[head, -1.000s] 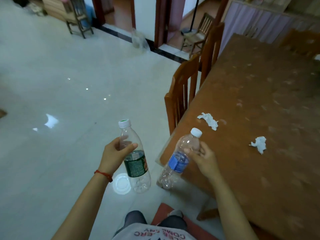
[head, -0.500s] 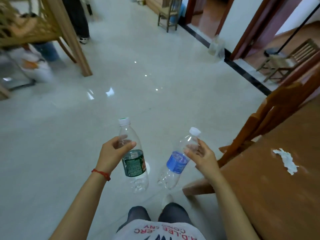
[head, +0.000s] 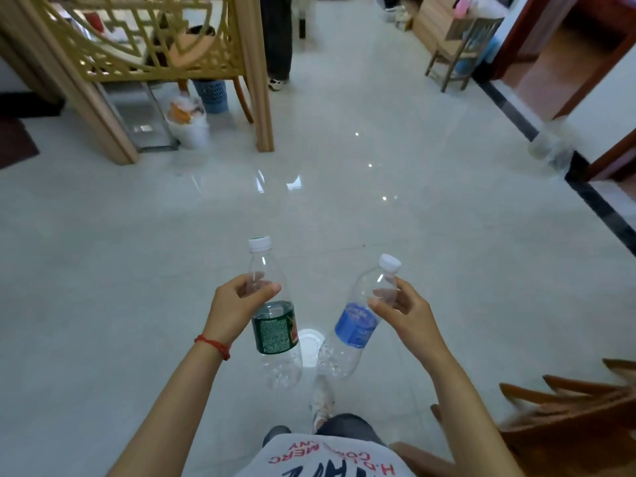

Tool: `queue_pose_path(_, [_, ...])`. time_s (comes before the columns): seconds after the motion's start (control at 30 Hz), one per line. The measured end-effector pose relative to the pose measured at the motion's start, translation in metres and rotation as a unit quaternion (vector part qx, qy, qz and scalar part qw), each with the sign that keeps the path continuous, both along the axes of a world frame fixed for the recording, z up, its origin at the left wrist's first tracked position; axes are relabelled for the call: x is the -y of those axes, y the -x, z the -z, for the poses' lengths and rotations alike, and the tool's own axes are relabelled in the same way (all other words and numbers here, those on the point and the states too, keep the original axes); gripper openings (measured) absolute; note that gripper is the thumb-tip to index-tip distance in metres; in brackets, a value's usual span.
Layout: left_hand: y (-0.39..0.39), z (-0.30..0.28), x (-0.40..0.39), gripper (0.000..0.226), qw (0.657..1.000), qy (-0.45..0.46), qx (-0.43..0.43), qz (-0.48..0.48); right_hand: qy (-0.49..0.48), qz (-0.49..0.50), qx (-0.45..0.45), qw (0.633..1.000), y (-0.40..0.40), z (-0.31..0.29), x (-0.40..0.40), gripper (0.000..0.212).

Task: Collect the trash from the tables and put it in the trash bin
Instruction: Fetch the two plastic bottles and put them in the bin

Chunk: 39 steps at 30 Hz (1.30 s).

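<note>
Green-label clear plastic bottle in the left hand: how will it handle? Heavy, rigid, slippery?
The capped clear plastic bottle with the green label looks empty, so probably light. Thin ribbed walls would likely dent under a firm squeeze. The left hand grips its smooth upper body; round, so apt to roll if laid down.

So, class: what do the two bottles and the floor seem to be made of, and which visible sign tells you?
Green-label bottle: clear thin plastic, since the floor shows through it; white plastic-looking cap.
Blue-label bottle: the same, with dimpled walls near the base.
Floor: pale glossy tile or polished stone, judging by its mirror-like light reflections.
</note>
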<state>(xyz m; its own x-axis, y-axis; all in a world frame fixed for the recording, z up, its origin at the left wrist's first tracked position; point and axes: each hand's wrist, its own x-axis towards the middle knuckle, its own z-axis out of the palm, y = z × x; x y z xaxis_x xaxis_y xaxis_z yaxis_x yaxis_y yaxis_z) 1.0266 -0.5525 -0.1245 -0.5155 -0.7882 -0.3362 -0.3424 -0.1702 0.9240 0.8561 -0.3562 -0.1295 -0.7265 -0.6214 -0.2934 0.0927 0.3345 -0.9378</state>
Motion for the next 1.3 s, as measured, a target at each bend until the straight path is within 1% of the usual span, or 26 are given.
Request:
queue_pose_path(0.07, [0.026,-0.001,0.013,0.030,1.000,0.005,-0.001,0.003,-0.004,-0.008,-0.001,1.000,0.026,-0.001,0.013,0.040])
queue_pose_path(0.2, [0.075,-0.003,0.035,0.039,1.000,0.010,-0.004,0.010,-0.009,-0.006,-0.001,1.000,0.077,-0.002,0.034,0.042])
queue_pose_path(0.3, [0.104,0.000,0.050,0.041,1.000,-0.001,-0.003,0.018,-0.016,-0.006,0.001,1.000,0.108,-0.003,0.048,0.042])
queue_pose_path(0.57, [0.186,0.007,0.102,0.037,0.998,-0.002,0.005,0.055,-0.014,0.045,0.018,0.999,0.167,0.005,0.085,0.038])
queue_pose_path(0.73, [0.252,0.011,0.147,0.036,0.994,-0.007,-0.004,0.111,-0.008,0.111,0.025,0.993,0.204,0.009,0.115,0.042])
queue_pose_path(0.83, [0.297,0.009,0.174,0.039,0.987,-0.010,0.005,0.162,-0.005,0.166,0.029,0.986,0.225,0.007,0.130,0.044])
queue_pose_path(0.87, [0.312,0.008,0.182,0.042,0.983,-0.013,0.007,0.183,-0.003,0.187,0.031,0.982,0.230,0.006,0.133,0.045])
queue_pose_path(1.0, [0.373,0.001,0.203,0.065,0.962,-0.020,0.011,0.274,0.008,0.273,0.031,0.961,0.246,0.005,0.137,0.045])
queue_pose_path(1.03, [0.388,-0.001,0.204,0.063,0.956,-0.019,0.011,0.294,0.009,0.293,0.030,0.955,0.249,0.005,0.136,0.045])
queue_pose_path(1.07, [0.401,-0.001,0.204,0.055,0.949,-0.018,0.012,0.314,0.010,0.313,0.028,0.949,0.251,0.005,0.134,0.044])
queue_pose_path(1.13, [0.426,0.000,0.199,0.029,0.936,-0.011,0.017,0.350,0.008,0.354,0.023,0.935,0.253,0.007,0.128,0.045])
queue_pose_path(1.17, [0.438,0.000,0.195,0.021,0.929,-0.008,0.019,0.370,0.007,0.375,0.021,0.927,0.254,0.007,0.124,0.045])
queue_pose_path(1.23, [0.459,0.002,0.184,0.013,0.912,-0.003,0.018,0.409,0.008,0.415,0.017,0.910,0.253,0.009,0.113,0.045])
queue_pose_path(1.3, [0.479,0.004,0.170,0.015,0.895,-0.007,0.015,0.445,0.010,0.451,0.014,0.892,0.253,0.009,0.101,0.046])
